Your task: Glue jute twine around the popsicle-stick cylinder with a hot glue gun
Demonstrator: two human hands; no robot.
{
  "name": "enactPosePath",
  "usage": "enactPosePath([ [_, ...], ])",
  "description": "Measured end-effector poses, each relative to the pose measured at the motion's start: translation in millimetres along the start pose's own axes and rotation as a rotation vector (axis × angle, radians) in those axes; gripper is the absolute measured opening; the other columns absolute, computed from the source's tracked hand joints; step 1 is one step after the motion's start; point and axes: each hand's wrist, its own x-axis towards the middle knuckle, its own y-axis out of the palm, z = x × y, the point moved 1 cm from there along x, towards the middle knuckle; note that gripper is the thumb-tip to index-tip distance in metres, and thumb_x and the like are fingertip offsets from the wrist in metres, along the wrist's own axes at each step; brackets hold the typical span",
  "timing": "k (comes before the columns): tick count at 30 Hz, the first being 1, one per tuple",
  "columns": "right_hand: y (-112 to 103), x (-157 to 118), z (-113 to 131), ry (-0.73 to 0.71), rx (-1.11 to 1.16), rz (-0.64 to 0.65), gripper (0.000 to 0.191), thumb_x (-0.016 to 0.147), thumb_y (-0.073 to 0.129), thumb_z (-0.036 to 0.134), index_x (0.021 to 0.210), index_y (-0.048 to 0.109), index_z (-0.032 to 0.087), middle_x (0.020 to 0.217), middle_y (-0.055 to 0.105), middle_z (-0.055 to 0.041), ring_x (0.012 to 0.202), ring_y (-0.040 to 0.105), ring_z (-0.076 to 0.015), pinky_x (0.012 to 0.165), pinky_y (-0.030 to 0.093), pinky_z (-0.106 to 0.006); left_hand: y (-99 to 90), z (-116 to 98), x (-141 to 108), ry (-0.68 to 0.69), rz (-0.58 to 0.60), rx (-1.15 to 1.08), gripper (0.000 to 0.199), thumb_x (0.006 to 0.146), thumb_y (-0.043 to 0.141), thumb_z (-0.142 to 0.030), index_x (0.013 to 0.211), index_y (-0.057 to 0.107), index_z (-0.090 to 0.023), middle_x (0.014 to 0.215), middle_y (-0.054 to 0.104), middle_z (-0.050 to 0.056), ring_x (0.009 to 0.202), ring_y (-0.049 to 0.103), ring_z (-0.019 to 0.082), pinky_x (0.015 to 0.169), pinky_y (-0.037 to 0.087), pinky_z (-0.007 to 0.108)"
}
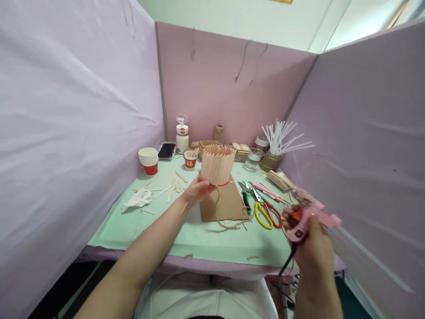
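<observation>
A cup-shaped piece ringed with upright wooden sticks point(217, 165) is raised above the table, its lower edge showing a red rim. My left hand point(198, 190) grips it at the bottom left. Twine point(217, 208) hangs from that lower edge and curls over the table. Below it lies a brown cardboard sheet point(224, 206). At the right, my right hand point(310, 237) is wrapped round a pink glue gun point(303, 221) with a black cord, held off the table's right side.
Scissors point(264, 215) and pliers point(246, 199) lie right of the cardboard. Loose sticks point(174, 186), tissue point(137, 199), paper cups point(148, 160) and a phone point(167, 150) are left. A water glass point(253, 159) and a jar of white sticks point(271, 160) stand back right.
</observation>
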Motion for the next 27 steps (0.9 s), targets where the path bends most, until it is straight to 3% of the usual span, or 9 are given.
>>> enactPosePath([
  [5, 23, -20, -14, 0.031, -0.019, 0.235, 0.036, 0.082, 0.055, 0.051, 0.089, 0.061, 0.016, 0.079, 0.064, -0.0054, 0.062, 0.057, -0.0137, 0.05, 0.044, -0.025, 1.3, -1, -1, -0.005, 0.015, 0.022, 0.055, 0.06, 0.081, -0.018, 0.112, 0.062, -0.02, 0.104, 0.069, 0.005, 0.1, 0.062, 0.019, 0.088, 0.046, 0.029],
  [13, 45, -52, -11, -0.062, -0.343, 0.488, 0.041, 0.086, 0.048, 0.056, 0.085, 0.059, 0.016, 0.072, 0.055, -0.0024, 0.048, 0.04, -0.008, 0.041, 0.035, -0.021, 4.3, -2, -3, -0.023, 0.064, 0.071, 0.047, 0.061, 0.081, -0.022, 0.105, 0.066, -0.017, 0.106, 0.069, 0.007, 0.102, 0.061, 0.019, 0.09, 0.044, 0.029],
  [20, 52, -56, -21, -0.143, -0.422, 0.55, 0.036, 0.088, 0.047, 0.05, 0.087, 0.06, 0.017, 0.073, 0.055, -0.0034, 0.05, 0.042, -0.0099, 0.042, 0.037, -0.022, 5.2, -1, -4, -0.043, 0.071, 0.093, 0.055, 0.057, 0.084, -0.028, 0.107, 0.065, -0.016, 0.107, 0.068, 0.01, 0.103, 0.06, 0.023, 0.089, 0.042, 0.032],
  [27, 55, -57, -25, -0.291, -0.477, 0.567, 0.033, 0.091, 0.044, 0.044, 0.096, 0.064, 0.017, 0.071, 0.056, -0.0044, 0.056, 0.048, -0.0148, 0.048, 0.04, -0.025, 8.2, -1, -6, -0.059, 0.047, 0.047, 0.062, 0.051, 0.086, -0.025, 0.107, 0.063, -0.017, 0.1, 0.069, 0.006, 0.092, 0.062, 0.019, 0.083, 0.043, 0.029],
])
